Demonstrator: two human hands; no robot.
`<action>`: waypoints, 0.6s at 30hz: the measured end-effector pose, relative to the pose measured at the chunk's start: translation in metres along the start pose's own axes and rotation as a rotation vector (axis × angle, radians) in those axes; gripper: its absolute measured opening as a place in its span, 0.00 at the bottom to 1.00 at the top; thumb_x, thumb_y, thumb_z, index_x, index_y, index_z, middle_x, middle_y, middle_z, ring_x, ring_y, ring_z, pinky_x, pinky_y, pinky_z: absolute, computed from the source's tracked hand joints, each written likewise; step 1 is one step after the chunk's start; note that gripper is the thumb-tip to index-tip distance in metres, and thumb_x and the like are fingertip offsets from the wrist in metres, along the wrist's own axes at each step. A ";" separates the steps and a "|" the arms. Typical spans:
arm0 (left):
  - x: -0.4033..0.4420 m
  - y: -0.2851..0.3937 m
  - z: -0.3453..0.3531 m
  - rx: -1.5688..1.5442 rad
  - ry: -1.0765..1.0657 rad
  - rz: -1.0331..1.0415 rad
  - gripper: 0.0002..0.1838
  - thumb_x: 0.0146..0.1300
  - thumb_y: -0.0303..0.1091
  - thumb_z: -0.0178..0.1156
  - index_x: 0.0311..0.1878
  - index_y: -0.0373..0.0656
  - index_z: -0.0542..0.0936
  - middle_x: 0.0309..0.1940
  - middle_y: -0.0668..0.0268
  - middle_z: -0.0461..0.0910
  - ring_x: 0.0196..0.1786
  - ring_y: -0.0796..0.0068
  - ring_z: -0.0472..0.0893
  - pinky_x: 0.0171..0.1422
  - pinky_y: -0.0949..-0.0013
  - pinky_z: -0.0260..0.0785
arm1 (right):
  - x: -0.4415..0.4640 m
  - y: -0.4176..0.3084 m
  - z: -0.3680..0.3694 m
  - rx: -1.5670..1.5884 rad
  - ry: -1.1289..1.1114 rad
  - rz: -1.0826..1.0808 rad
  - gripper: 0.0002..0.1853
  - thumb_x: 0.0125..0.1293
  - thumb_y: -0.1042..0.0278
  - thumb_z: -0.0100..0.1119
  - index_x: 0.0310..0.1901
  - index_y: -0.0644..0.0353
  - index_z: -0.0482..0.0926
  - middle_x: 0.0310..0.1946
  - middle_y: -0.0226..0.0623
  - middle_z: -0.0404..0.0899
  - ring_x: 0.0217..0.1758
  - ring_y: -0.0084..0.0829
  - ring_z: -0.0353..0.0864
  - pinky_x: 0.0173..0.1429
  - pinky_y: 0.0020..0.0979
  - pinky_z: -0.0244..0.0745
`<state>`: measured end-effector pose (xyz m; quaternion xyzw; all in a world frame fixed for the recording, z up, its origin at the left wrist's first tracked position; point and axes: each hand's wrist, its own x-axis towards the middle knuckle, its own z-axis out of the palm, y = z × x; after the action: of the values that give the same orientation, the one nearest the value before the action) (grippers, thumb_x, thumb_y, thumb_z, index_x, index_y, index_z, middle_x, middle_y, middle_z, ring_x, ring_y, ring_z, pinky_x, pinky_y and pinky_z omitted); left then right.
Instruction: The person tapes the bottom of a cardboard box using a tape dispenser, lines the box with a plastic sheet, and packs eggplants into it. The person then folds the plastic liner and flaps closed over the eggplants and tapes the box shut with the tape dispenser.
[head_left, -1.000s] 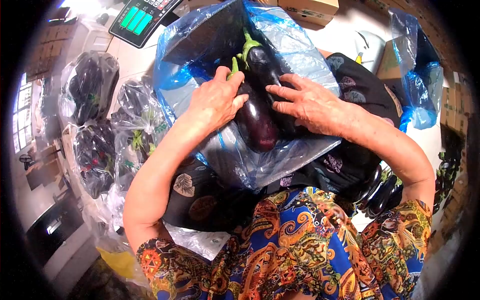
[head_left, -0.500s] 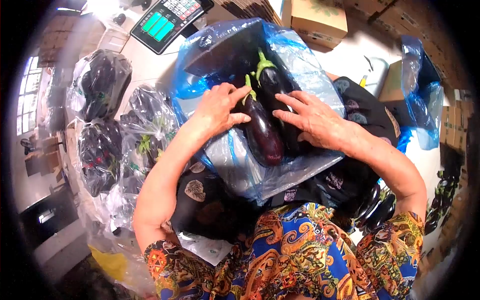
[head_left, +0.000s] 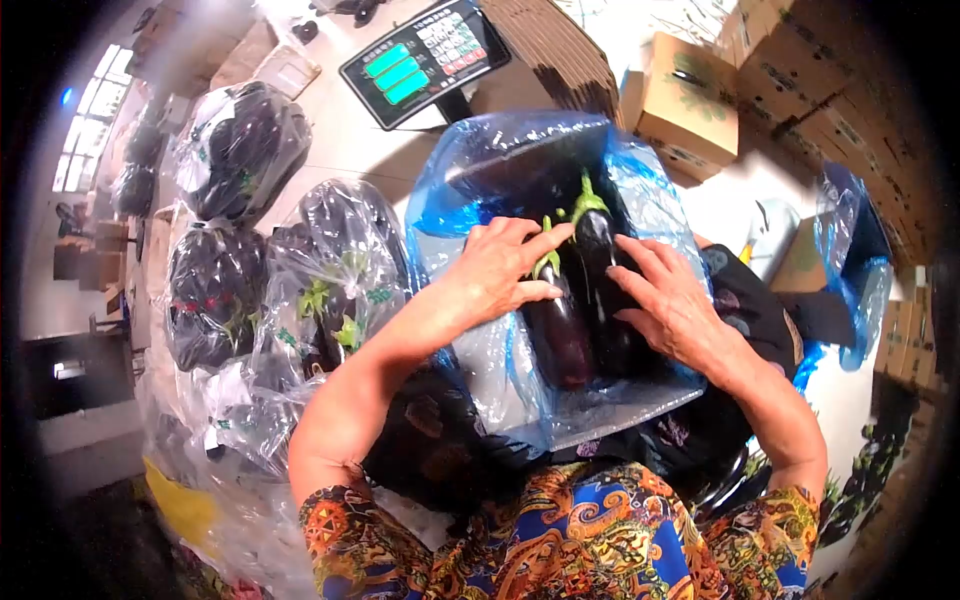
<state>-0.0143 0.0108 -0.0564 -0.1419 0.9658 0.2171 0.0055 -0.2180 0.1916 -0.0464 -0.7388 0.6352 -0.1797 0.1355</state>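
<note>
Two dark purple eggplants lie side by side with green stems pointing away from me, inside a blue plastic bag (head_left: 440, 195) that is spread open in front of my lap. My left hand (head_left: 500, 272) rests at the stem end of the left eggplant (head_left: 563, 345), thumb and fingers apart. Its index finger reaches across toward the right eggplant (head_left: 597, 240). With its fingers spread, my right hand (head_left: 672, 305) touches the right side of that right eggplant. The fingers of both hands lie on the eggplants rather than wrapping round them.
Several clear bags of eggplants (head_left: 240, 150) stand on the left. Beyond the blue bag is a scale display (head_left: 425, 62) beside stacked flat cardboard (head_left: 555, 50). A cardboard box (head_left: 690, 105) stands at the back right. Another blue bag (head_left: 850, 260) hangs farther right; loose eggplants (head_left: 870, 460) lie below it.
The view has shifted, so the bag, scale and hands appear lower and farther right. My hands stay on the same two eggplants, with the left index finger now stretched closer to the right eggplant's stem.
</note>
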 end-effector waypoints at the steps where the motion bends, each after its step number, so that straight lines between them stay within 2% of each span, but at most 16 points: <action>1: 0.000 0.002 -0.004 -0.009 0.010 -0.005 0.38 0.58 0.48 0.67 0.72 0.54 0.67 0.60 0.54 0.71 0.62 0.52 0.70 0.64 0.51 0.63 | -0.001 0.001 -0.001 -0.012 0.025 0.028 0.30 0.47 0.72 0.71 0.55 0.63 0.74 0.65 0.52 0.65 0.65 0.52 0.66 0.64 0.48 0.67; 6: -0.005 -0.008 0.000 -0.017 0.084 -0.009 0.37 0.57 0.47 0.68 0.69 0.48 0.69 0.59 0.55 0.72 0.61 0.53 0.70 0.64 0.52 0.62 | 0.002 0.003 -0.007 0.023 0.039 0.072 0.30 0.49 0.73 0.71 0.56 0.64 0.74 0.65 0.53 0.65 0.64 0.54 0.66 0.64 0.48 0.67; 13: -0.005 -0.004 -0.009 -0.069 0.110 0.005 0.34 0.58 0.45 0.67 0.67 0.45 0.70 0.59 0.57 0.73 0.60 0.54 0.71 0.63 0.53 0.63 | 0.003 -0.001 -0.007 0.013 0.029 0.103 0.29 0.49 0.74 0.71 0.56 0.63 0.74 0.65 0.54 0.64 0.65 0.55 0.65 0.65 0.48 0.66; 18: -0.004 -0.011 -0.012 -0.159 0.234 0.036 0.30 0.59 0.43 0.67 0.63 0.43 0.74 0.52 0.57 0.77 0.56 0.55 0.74 0.62 0.56 0.64 | 0.003 0.000 -0.010 0.004 0.045 0.129 0.30 0.49 0.73 0.71 0.56 0.63 0.74 0.66 0.53 0.63 0.67 0.55 0.63 0.67 0.49 0.64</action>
<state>-0.0071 -0.0032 -0.0497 -0.1487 0.9420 0.2750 -0.1221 -0.2218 0.1886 -0.0373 -0.6919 0.6840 -0.1884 0.1341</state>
